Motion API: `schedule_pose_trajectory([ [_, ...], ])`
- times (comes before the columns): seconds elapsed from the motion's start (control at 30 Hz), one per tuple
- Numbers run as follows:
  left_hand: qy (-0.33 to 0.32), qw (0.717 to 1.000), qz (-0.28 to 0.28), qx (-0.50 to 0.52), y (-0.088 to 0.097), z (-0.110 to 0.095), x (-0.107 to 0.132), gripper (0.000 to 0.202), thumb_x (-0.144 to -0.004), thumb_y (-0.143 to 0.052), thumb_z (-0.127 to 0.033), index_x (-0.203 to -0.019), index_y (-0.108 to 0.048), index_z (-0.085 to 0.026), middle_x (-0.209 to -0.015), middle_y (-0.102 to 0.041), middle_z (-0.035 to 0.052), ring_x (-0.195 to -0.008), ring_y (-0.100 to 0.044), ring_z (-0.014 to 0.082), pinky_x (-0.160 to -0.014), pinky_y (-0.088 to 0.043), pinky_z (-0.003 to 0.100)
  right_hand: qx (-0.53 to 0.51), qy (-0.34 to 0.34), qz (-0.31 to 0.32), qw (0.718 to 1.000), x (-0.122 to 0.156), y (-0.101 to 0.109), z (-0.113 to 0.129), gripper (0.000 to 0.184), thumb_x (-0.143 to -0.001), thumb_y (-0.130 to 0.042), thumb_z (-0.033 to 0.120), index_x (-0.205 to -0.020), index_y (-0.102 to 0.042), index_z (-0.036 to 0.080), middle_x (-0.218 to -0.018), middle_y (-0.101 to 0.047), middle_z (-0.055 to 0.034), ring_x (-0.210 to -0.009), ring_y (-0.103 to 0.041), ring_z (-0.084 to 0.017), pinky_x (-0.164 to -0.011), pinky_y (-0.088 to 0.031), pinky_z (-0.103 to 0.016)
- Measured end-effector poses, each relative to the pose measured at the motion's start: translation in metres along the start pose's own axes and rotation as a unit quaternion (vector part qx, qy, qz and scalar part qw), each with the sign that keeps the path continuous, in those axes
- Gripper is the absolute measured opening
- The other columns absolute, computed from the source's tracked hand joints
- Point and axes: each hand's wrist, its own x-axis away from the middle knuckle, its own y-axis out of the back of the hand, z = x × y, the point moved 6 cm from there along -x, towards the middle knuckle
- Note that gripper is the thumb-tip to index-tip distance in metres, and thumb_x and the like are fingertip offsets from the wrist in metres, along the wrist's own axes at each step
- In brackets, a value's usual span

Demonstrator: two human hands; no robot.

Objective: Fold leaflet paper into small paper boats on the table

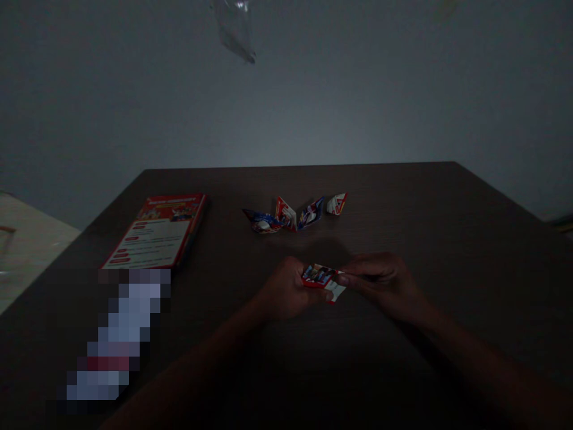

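Observation:
Between my two hands is a small piece of folded printed paper [319,276], red, white and blue with a picture on it. My left hand [286,288] is closed on its left side, thumb along the lower edge. The fingertips of my right hand [385,279] pinch its right edge. Beyond my hands several folded paper shapes stand on the table: a blue one [265,223], a red and white one [286,214], another blue one [310,213] and a white one with a red edge [336,204].
A red and white printed booklet or stack of sheets [154,236] lies on the left of the dark wooden table [394,191]. Nearer me is a blurred-out pale area [125,334]. A clear plastic bag [236,30] hangs against the grey wall [358,89].

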Motion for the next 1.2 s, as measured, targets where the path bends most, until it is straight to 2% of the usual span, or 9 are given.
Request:
schedule_pose_trajectory([
  [0.13, -0.002, 1.000, 0.003, -0.005, 0.000, 0.002, -0.001, 0.024, -0.065, -0.069, -0.030, -0.057, -0.051, -0.015, -0.053, -0.043, -0.0051, -0.050, -0.034, 0.0073, -0.045, -0.023, 0.020, 0.016, 0.017, -0.012, 1.000, 0.001, 0.000, 0.005, 0.015, -0.081, -0.063, 0.029, -0.087, -0.074, 0.021, -0.069, -0.068, -0.0038, -0.058, -0.059, -0.013, -0.052, -0.045, -0.024],
  [0.4, -0.017, 1.000, 0.019, 0.016, -0.003, 0.001, 0.000, 0.028, -0.067, -0.067, -0.028, -0.054, -0.045, -0.016, -0.052, -0.038, -0.0061, -0.049, -0.031, 0.0068, -0.045, -0.023, 0.020, -0.002, 0.021, -0.041, 0.999, 0.000, -0.004, 0.008, 0.014, -0.081, -0.062, 0.026, -0.088, -0.073, 0.021, -0.073, -0.068, -0.0052, -0.063, -0.061, -0.015, -0.055, -0.047, -0.026],
  [0.7, -0.015, 0.996, 0.057, 0.063, -0.010, -0.001, 0.002, 0.021, -0.067, -0.067, -0.025, -0.059, -0.051, -0.015, -0.053, -0.045, -0.0059, -0.049, -0.038, 0.0069, -0.045, -0.026, 0.020, 0.004, 0.012, -0.058, 0.998, 0.002, -0.001, 0.008, 0.010, -0.080, -0.064, 0.025, -0.078, -0.072, 0.019, -0.066, -0.066, -0.0040, -0.059, -0.059, -0.014, -0.052, -0.044, -0.026],
  [0.83, 0.017, 0.993, 0.075, 0.087, -0.014, 0.001, 0.003, 0.014, -0.066, -0.068, -0.021, -0.061, -0.058, -0.014, -0.056, -0.055, -0.0028, -0.050, -0.047, 0.0087, -0.046, -0.033, 0.020, 0.026, 0.017, -0.026, 0.999, -0.001, -0.004, 0.009, 0.009, -0.080, -0.063, 0.024, -0.078, -0.071, 0.018, -0.067, -0.067, -0.0029, -0.058, -0.061, -0.013, -0.052, -0.045, -0.024],
  [0.97, 0.046, 0.987, 0.097, 0.123, -0.020, 0.001, 0.003, 0.011, -0.063, -0.070, -0.019, -0.063, -0.061, -0.013, -0.056, -0.059, -0.0018, -0.050, -0.053, 0.0099, -0.048, -0.041, 0.020, 0.050, 0.040, -0.001, 0.998, -0.002, -0.005, 0.015, 0.012, -0.082, -0.060, 0.023, -0.077, -0.070, 0.018, -0.066, -0.068, -0.0026, -0.056, -0.061, -0.012, -0.052, -0.046, -0.022],
  [1.07, 0.052, 0.985, 0.094, 0.132, -0.019, 0.001, 0.002, 0.014, -0.061, -0.072, -0.020, -0.061, -0.061, -0.012, -0.054, -0.058, -0.0023, -0.048, -0.052, 0.0091, -0.046, -0.041, 0.020, 0.065, 0.048, -0.020, 0.997, 0.000, -0.004, 0.018, 0.014, -0.082, -0.059, 0.023, -0.074, -0.068, 0.017, -0.062, -0.065, -0.0017, -0.052, -0.057, -0.011, -0.048, -0.043, -0.021],
  [1.2, 0.045, 0.984, 0.070, 0.156, -0.012, 0.004, -0.001, 0.016, -0.060, -0.074, -0.022, -0.063, -0.063, -0.011, -0.056, -0.060, -0.0012, -0.048, -0.052, 0.0090, -0.047, -0.042, 0.020, 0.065, 0.013, -0.080, 0.995, 0.003, 0.001, 0.009, 0.015, -0.082, -0.061, 0.025, -0.073, -0.068, 0.015, -0.055, -0.060, 0.0000, -0.049, -0.053, -0.010, -0.046, -0.040, -0.020],
])
